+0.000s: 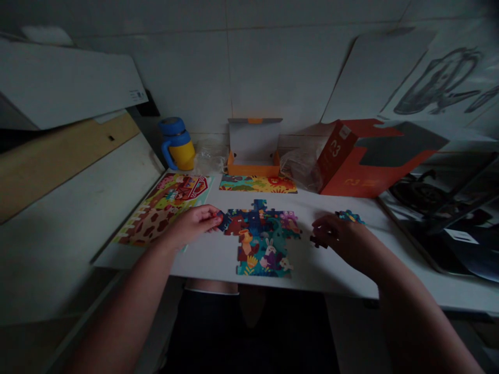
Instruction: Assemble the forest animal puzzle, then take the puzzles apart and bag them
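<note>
- Left of the joined puzzle, the left hand has a red-and-dark-blue piece pinched between thumb and fingers, right beside the upper left edge!
- Out to the right of the joined puzzle, the right hand curls its fingers down at a dark piece; gripped or merely touched, I cannot tell.
- Also right of the joined puzzle, past that hand's knuckles, teal pieces peek out, partly hidden.
- Just behind the joined puzzle, a picture strip lies flat, with an open orange box farther back.
- So the step looks like adding a piece: the joined puzzle's outline is stepped, its upper left edge jutting out.
- Next, I'd say, comes a careful turn: match the pinched piece's tabs to the joined puzzle's left edge, then press flat without nudging the rest.
</note>
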A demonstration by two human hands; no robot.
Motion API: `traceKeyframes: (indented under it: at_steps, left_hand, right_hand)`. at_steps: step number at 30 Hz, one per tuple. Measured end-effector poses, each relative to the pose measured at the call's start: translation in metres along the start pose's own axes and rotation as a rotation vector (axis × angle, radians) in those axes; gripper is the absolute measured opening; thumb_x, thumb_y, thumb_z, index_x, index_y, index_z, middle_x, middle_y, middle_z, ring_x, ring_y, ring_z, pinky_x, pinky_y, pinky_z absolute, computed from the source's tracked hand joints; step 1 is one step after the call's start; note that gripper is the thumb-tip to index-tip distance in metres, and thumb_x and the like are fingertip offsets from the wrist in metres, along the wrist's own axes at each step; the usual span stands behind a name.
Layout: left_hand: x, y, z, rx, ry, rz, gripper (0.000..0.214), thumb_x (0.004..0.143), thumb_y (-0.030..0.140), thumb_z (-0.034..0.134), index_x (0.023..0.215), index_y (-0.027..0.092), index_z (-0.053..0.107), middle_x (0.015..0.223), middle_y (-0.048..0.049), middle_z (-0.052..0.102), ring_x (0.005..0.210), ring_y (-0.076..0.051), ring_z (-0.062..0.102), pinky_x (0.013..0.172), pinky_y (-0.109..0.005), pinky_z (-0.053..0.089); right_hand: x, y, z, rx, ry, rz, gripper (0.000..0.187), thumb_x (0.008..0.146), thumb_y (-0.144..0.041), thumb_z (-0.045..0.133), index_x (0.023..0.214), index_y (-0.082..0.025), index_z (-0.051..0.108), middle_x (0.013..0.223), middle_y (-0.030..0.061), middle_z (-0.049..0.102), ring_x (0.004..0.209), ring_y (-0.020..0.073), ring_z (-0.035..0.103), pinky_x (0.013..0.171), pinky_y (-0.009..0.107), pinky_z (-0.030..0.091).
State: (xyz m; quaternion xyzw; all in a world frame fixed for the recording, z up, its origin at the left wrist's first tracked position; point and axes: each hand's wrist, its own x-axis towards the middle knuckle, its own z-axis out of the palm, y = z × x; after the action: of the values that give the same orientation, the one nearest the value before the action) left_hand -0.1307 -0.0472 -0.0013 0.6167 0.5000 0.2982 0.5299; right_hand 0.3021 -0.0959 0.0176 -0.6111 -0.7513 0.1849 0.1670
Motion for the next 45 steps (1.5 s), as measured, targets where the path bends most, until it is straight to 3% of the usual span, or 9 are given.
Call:
traceKeyframes:
  at_steps: [3,6,10,15,22,26,31,35,45]
  left_hand:
    - [-0.004,0.005,0.02,-0.11,0.038,0.005,0.033,0.089,0.046,0.077,0.102,0.018,0.065,0.089,-0.0003,0.071,0.079,-0.015,0.07,0.072,-0.025,0.051]
    - [-0.007,0.011,0.048,-0.252,0.033,0.002,0.037,0.085,0.047,0.082,0.101,0.018,0.065,0.095,-0.0012,0.071,0.083,-0.017,0.073,0.078,-0.029,0.057]
    - [-0.011,0.017,0.086,-0.378,-0.044,-0.002,0.042,0.084,0.048,0.084,0.105,0.019,0.063,0.096,-0.0024,0.073,0.088,-0.02,0.076,0.084,-0.035,0.061]
    - [-0.016,0.014,0.114,-0.424,-0.089,-0.02,0.042,0.088,0.044,0.08,0.118,0.02,0.061,0.104,-0.0057,0.075,0.092,-0.021,0.077,0.09,-0.039,0.061]
    - [-0.017,0.004,0.116,-0.213,-0.094,0.077,0.029,0.097,0.032,0.066,0.123,0.019,0.064,0.112,-0.0103,0.078,0.101,-0.024,0.076,0.094,-0.041,0.06]
    - [-0.023,0.017,0.115,0.047,-0.082,0.199,0.026,0.102,0.027,0.055,0.125,0.022,0.069,0.12,-0.0092,0.077,0.112,-0.024,0.073,0.102,-0.041,0.057]
    - [-0.034,0.028,0.117,0.388,0.042,0.331,0.033,0.099,0.016,0.055,0.127,0.026,0.07,0.13,-0.0089,0.075,0.123,-0.025,0.068,0.111,-0.044,0.051]
    - [-0.037,0.021,0.119,0.359,0.093,0.32,0.039,0.097,0.017,0.06,0.133,0.03,0.068,0.132,-0.0074,0.074,0.124,-0.026,0.069,0.111,-0.045,0.052]
    - [-0.031,0.025,0.123,0.339,0.112,0.323,0.027,0.095,0.016,0.063,0.117,0.028,0.073,0.117,-0.0074,0.079,0.11,-0.027,0.073,0.1,-0.045,0.056]
  right_hand:
    - [-0.004,-0.016,0.007,0.314,0.044,0.029,0.022,0.096,-0.045,0.063,0.101,-0.024,0.067,0.088,0.0054,0.076,0.072,0.0206,0.068,0.065,0.032,0.05]
    - [-0.006,-0.043,0.025,0.704,-0.009,0.017,0.03,0.095,-0.052,0.068,0.1,-0.023,0.061,0.087,0.0035,0.072,0.068,0.0175,0.066,0.061,0.03,0.052]
    - [-0.004,-0.078,0.058,0.925,-0.018,0.039,0.034,0.093,-0.054,0.071,0.095,-0.024,0.057,0.089,0.0006,0.069,0.07,0.0163,0.069,0.063,0.029,0.055]
    - [-0.002,-0.091,0.081,0.784,0.045,0.151,0.033,0.093,-0.056,0.069,0.1,-0.025,0.059,0.079,-0.0011,0.071,0.062,0.0174,0.069,0.053,0.026,0.048]
    - [0.0,-0.09,0.078,0.576,0.145,0.105,0.022,0.092,-0.045,0.073,0.097,-0.024,0.067,0.075,-0.0009,0.071,0.063,0.0175,0.066,0.054,0.026,0.045]
    - [0.0,-0.089,0.073,0.419,0.211,-0.069,0.017,0.094,-0.034,0.072,0.108,-0.025,0.074,0.087,0.0024,0.074,0.071,0.0188,0.068,0.065,0.03,0.051]
    - [-0.007,-0.087,0.071,0.297,0.158,-0.272,0.014,0.098,-0.024,0.068,0.108,-0.027,0.076,0.103,0.0055,0.075,0.09,0.0226,0.072,0.081,0.034,0.055]
    - [-0.01,-0.085,0.074,0.216,0.11,-0.264,0.02,0.098,-0.02,0.066,0.114,-0.027,0.075,0.108,0.0077,0.075,0.097,0.0262,0.073,0.086,0.038,0.057]
    - [-0.007,-0.087,0.07,0.186,0.131,-0.251,0.02,0.096,-0.021,0.07,0.115,-0.023,0.074,0.107,0.0088,0.075,0.094,0.0264,0.074,0.083,0.038,0.058]
